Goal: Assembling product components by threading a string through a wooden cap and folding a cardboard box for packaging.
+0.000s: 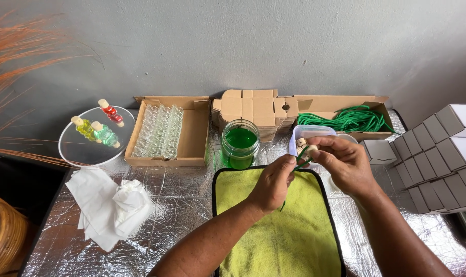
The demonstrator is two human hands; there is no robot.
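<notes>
Two hands, left hand (pixel 274 185) and right hand (pixel 343 163), pinch a green cord (pixel 300 160) near white boxes (pixel 438 154).

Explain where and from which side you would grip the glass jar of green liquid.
Grip the glass jar of green liquid around its side wall, coming from the left or right. It stands upright and lidless, so a level side grip seems safest against spilling. The hands work just in front.

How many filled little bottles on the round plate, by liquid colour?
Red bottle: 1
Yellow bottle: 1
Green bottle: 1
Total: 3, all lying on the clear round plate. The empty bottles in the cardboard tray are too closely packed to count.
</notes>
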